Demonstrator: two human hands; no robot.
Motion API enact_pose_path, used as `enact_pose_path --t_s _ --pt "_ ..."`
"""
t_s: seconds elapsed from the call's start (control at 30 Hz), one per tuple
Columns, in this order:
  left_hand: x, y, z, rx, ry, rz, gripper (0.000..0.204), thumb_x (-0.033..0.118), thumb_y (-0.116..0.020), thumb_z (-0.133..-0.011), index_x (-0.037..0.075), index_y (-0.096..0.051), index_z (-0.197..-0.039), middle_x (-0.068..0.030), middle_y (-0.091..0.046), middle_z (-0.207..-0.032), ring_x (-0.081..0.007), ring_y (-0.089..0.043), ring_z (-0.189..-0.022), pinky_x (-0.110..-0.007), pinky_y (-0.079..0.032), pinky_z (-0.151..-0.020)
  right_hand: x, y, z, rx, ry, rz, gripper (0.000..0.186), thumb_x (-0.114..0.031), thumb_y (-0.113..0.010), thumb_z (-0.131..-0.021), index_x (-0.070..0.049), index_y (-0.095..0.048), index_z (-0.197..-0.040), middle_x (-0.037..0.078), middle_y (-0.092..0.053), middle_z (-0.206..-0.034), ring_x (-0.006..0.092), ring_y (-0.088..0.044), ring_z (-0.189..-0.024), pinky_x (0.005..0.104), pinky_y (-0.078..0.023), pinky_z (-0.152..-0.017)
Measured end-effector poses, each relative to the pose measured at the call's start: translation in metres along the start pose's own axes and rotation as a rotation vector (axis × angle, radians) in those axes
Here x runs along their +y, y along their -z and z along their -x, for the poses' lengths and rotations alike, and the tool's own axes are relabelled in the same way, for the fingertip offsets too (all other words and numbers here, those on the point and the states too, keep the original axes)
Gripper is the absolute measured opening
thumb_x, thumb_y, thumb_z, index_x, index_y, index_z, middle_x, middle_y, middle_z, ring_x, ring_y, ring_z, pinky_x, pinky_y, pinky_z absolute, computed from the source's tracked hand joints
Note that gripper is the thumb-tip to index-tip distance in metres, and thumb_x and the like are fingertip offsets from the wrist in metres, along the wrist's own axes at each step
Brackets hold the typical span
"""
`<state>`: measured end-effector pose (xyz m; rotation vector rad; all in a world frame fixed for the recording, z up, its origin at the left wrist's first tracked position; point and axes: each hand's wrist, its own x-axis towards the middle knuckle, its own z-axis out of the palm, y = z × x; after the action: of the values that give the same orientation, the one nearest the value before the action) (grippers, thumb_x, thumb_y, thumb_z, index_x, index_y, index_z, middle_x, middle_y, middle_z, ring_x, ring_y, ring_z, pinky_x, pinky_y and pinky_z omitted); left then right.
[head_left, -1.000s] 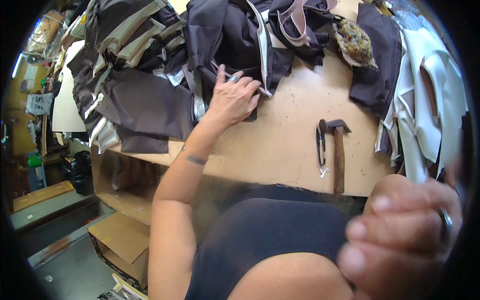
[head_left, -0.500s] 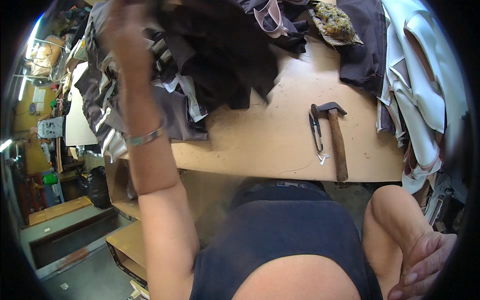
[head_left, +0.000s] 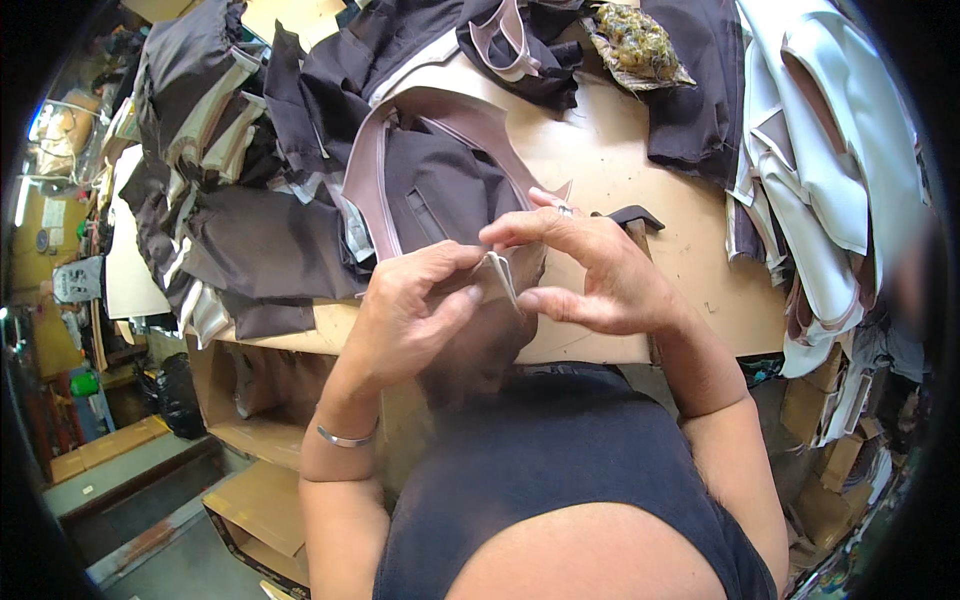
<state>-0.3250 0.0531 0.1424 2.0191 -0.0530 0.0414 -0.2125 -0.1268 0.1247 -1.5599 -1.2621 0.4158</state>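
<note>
Holding a dark brown fabric piece [head_left: 440, 190] with pale pink trim up over the near edge of the wooden workbench [head_left: 620, 150], both hands meet at its near end. Left hand [head_left: 410, 315] grips the dark cloth from the left, fingers curled and clenched around the bunched near part. Right hand [head_left: 600, 275] comes in from the right, thumb and forefinger pinching a light folded edge [head_left: 498, 272] between the two hands. Both are grasping, neither released.

The piece's long axis runs near to far: the held end is by the fingers, the rest stretches away toward the far side and drapes onto the bench. Pinched edge lies just left of the right fingertips and touches the left thumb; both hands equally close.

Hammer head [head_left: 630, 215] peeks out just beyond the right hand, handle hidden. Pile of dark fabric pieces [head_left: 230, 230] at far left, white pieces [head_left: 820, 170] hanging at right, a greenish lumpy object [head_left: 640, 40] at the far edge. Bracelet [head_left: 345, 438] on the left wrist.
</note>
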Motion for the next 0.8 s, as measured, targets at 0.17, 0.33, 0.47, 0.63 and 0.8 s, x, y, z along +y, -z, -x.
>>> enact_pose_path --t_s 0.17,0.33,0.47,0.63,0.8 --pt "-0.009 0.002 0.006 -0.024 0.207 0.233 0.018 0.001 -0.055 -0.079 -0.006 -0.059 -0.095 -0.011 -0.062 -0.082 -0.0132 -0.058 -0.075 -0.025 -0.046 -0.07 0.008 -0.011 0.004 0.042 -0.199 -0.234 0.022 -0.005 -0.06 -0.08 -0.001 -0.058 -0.102 0.009 -0.062 -0.091 0.019 -0.059 -0.084 0.029 -0.047 -0.074" --pt "-0.012 0.001 0.006 -0.077 0.139 0.298 0.017 0.005 -0.05 -0.085 -0.004 -0.057 -0.097 -0.0044 -0.057 -0.076 -0.008 -0.051 -0.071 -0.021 -0.043 -0.067 0.006 -0.015 0.004 0.043 -0.214 -0.194 0.014 -0.003 -0.057 -0.082 0.0 -0.059 -0.096 0.008 -0.06 -0.082 0.016 -0.058 -0.077 0.026 -0.046 -0.071" --pt "-0.019 -0.004 0.005 -0.112 0.148 0.347 0.016 0.005 -0.048 -0.085 -0.003 -0.057 -0.096 -0.0018 -0.055 -0.074 -0.006 -0.047 -0.068 -0.02 -0.04 -0.063 0.009 -0.016 0.006 0.042 -0.213 -0.206 0.014 -0.002 -0.054 -0.083 0.001 -0.059 -0.096 0.007 -0.06 -0.081 0.015 -0.057 -0.076 0.0247 -0.045 -0.07" --pt "-0.018 0.0 0.004 -0.151 0.246 0.418 0.017 0.005 -0.047 -0.085 -0.003 -0.057 -0.096 0.0015 -0.051 -0.072 -0.004 -0.043 -0.064 -0.018 -0.037 -0.058 0.002 -0.016 0.007 0.059 -0.359 -0.377 0.015 -0.002 -0.051 -0.084 0.001 -0.059 -0.097 0.004 -0.059 -0.082 0.0101 -0.053 -0.075 0.0225 -0.044 -0.068" --pt "-0.018 -0.001 0.005 -0.163 0.346 0.527 0.017 0.006 -0.047 -0.085 -0.003 -0.057 -0.095 0.0031 -0.051 -0.072 -0.003 -0.042 -0.064 -0.018 -0.036 -0.057 0.006 -0.017 0.009 0.034 -0.478 -0.617 0.018 -0.005 -0.049 -0.083 0.002 -0.059 -0.096 0.001 -0.057 -0.083 0.0065 -0.05 -0.074 0.0196 -0.041 -0.067"
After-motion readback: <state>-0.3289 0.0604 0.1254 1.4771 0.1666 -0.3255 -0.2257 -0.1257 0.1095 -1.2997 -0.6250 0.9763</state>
